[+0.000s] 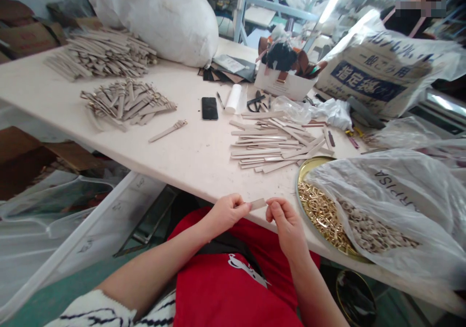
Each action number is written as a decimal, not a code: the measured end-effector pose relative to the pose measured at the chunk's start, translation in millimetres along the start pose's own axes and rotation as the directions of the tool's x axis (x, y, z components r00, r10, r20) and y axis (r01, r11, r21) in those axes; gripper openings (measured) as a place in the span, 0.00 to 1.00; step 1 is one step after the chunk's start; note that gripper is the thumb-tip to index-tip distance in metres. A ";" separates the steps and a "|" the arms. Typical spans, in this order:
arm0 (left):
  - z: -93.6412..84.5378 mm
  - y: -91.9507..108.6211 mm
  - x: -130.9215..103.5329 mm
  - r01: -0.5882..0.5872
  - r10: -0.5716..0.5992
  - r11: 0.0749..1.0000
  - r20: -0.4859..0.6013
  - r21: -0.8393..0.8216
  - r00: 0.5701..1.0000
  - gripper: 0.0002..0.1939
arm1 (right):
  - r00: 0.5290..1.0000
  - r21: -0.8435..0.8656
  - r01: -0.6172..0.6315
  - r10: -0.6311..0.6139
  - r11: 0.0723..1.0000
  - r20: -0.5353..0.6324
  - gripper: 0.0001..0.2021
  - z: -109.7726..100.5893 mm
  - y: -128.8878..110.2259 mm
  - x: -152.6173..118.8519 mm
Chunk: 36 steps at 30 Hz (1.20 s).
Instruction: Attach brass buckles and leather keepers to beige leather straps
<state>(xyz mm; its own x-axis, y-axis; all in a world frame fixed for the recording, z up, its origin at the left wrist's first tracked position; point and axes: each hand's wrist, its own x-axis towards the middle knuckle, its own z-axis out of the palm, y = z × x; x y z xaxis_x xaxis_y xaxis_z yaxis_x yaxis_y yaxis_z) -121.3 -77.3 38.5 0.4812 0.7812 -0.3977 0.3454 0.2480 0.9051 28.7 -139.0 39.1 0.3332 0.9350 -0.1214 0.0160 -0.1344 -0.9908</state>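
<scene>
A short beige strap [257, 204] stretches between my two hands at the table's front edge. My left hand [230, 212] is closed with thumb and fingers pinching one end of it. At the other end, the closed fingers of my right hand [287, 220] pinch the strap's tip. Beyond them lies a loose pile of similar plain straps [273, 145]. To the right, a round golden tin [300, 171] holds many small gold buckles [322, 215]. A plastic bag [386, 191] with small beige loops [374, 227] rests partly over the tin.
Straps with buckles [127, 103] form a heap at left, with one buckled strap [167, 130] apart and a larger strap stack [105, 52] behind. A phone [209, 108], white roll [233, 98] and white box [284, 85] stand mid-table. A big white sack [163, 16] is at the back.
</scene>
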 end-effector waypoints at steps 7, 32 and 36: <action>6.1 3.7 -3.2 0.098 -0.056 0.953 0.154 -0.285 0.986 0.14 | 0.996 0.011 0.078 -0.078 0.997 -0.049 0.04 6.2 2.3 -2.6; 6.3 -0.2 -0.1 -0.140 0.209 0.935 -0.185 0.327 0.960 0.12 | 0.981 0.407 -0.088 0.150 0.909 -0.123 0.09 29.3 22.8 0.8; 6.0 3.8 -0.2 -0.116 0.202 0.908 -0.178 0.402 0.963 0.12 | 0.979 0.411 -0.060 0.135 0.910 -0.155 0.08 34.5 24.3 -2.8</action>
<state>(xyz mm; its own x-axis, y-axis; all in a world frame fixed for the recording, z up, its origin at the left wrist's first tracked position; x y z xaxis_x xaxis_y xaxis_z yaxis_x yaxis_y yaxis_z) -115.2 -80.0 41.2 0.3895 0.9047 -0.1728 0.5820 -0.0963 0.8075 -4.3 -133.6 13.2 0.4748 0.8459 -0.2428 -0.3926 -0.0433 -0.9187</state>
